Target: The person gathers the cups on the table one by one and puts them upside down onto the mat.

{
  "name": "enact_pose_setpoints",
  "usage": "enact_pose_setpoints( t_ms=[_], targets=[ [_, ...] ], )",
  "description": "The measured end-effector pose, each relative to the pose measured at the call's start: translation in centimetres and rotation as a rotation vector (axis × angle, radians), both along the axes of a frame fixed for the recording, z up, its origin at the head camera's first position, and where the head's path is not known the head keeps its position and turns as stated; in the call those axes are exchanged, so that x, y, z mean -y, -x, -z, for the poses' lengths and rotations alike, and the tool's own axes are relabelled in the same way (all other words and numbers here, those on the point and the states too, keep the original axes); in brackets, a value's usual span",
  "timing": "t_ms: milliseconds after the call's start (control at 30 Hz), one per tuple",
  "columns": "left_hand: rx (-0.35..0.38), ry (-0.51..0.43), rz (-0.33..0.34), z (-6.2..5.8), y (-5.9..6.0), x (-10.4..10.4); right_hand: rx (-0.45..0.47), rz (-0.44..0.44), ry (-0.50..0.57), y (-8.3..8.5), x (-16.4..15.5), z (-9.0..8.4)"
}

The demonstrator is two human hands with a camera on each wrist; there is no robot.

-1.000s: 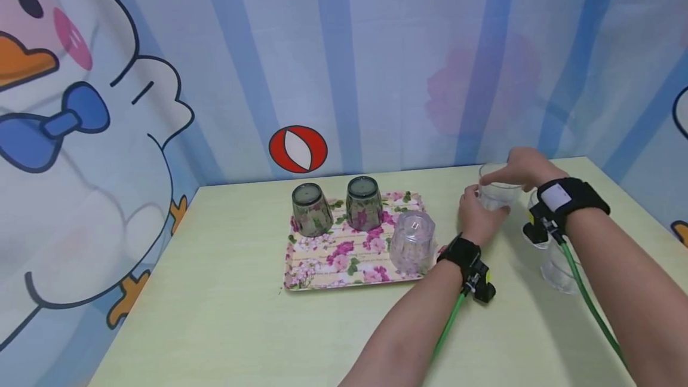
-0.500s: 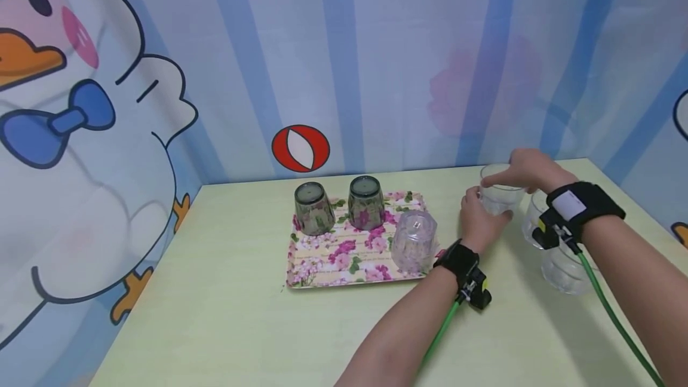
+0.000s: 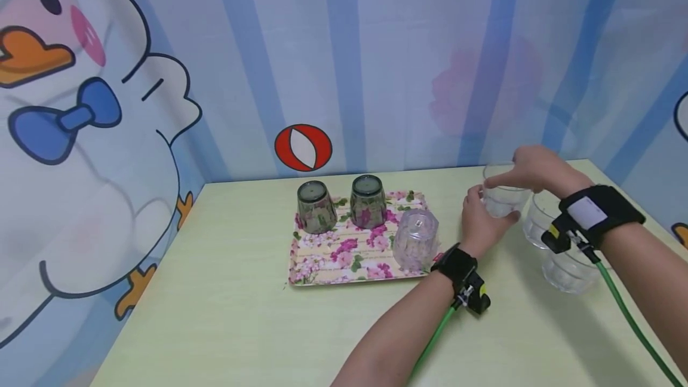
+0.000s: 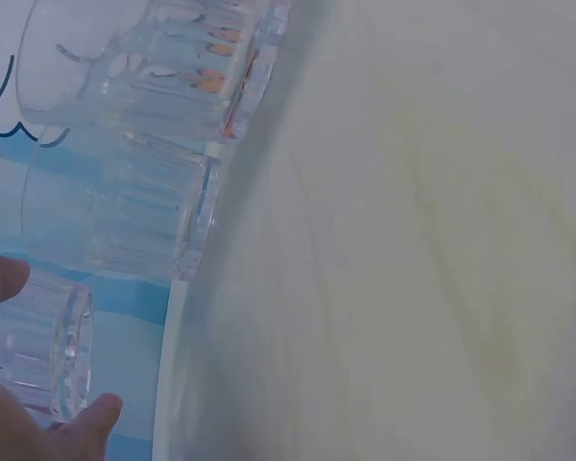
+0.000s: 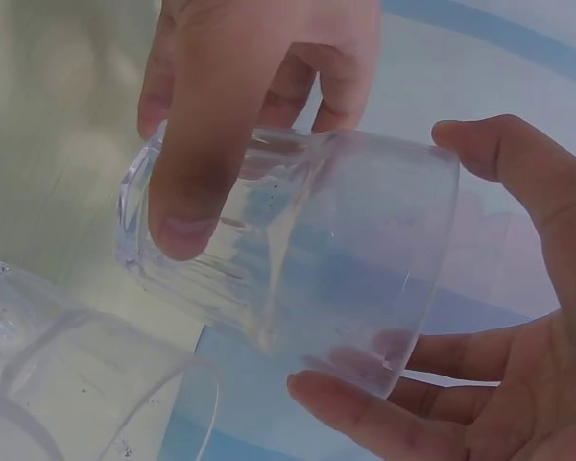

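A clear glass (image 3: 502, 193) sits lifted between two hands, right of the floral tray (image 3: 344, 255): the right hand (image 3: 534, 169) pinches its rim from above, the left hand (image 3: 478, 220) cups its side with loosely curled fingers, equally near.

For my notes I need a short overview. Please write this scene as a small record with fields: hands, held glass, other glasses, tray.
left hand: left hand holds the clear glass from its left side
right hand: right hand grips the same glass at the rim, from above
held glass: clear, ribbed, upright, empty as far as visible
other glasses: two clear glasses stand upright on the table, to the right
tray: floral tray carries two dark glasses and one clear tumbler, all upside down
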State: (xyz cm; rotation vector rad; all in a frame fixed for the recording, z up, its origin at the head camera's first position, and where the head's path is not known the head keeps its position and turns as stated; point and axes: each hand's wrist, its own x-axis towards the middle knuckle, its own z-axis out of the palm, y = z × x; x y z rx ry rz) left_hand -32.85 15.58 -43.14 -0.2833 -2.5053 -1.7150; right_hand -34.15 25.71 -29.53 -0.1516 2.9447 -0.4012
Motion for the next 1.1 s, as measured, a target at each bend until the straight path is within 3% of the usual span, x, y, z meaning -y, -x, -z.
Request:
enact_pose_setpoints(
  t_ms=[333, 733, 967, 1100],
  targets=[
    [-0.014, -0.014, 0.094, 0.0, -0.9, 0.8, -0.007, -0.023, -0.006, -1.3, -0.1, -0.6],
    [0.024, -0.109, 0.145, -2.0, -2.7, 1.8, -0.066, -0.05, -0.091, -3.6, 0.8, -2.4],
    [-0.056, -0.142, 0.199, -2.9, -3.4, 2.6, -0.101, -0.063, -0.09, -5.0, 1.3, -3.4],
    [-0.114, -0.103, 0.229, -3.4, -3.8, 3.3, -0.125, -0.074, -0.087, -5.7, 1.6, -3.8]
  ],
)
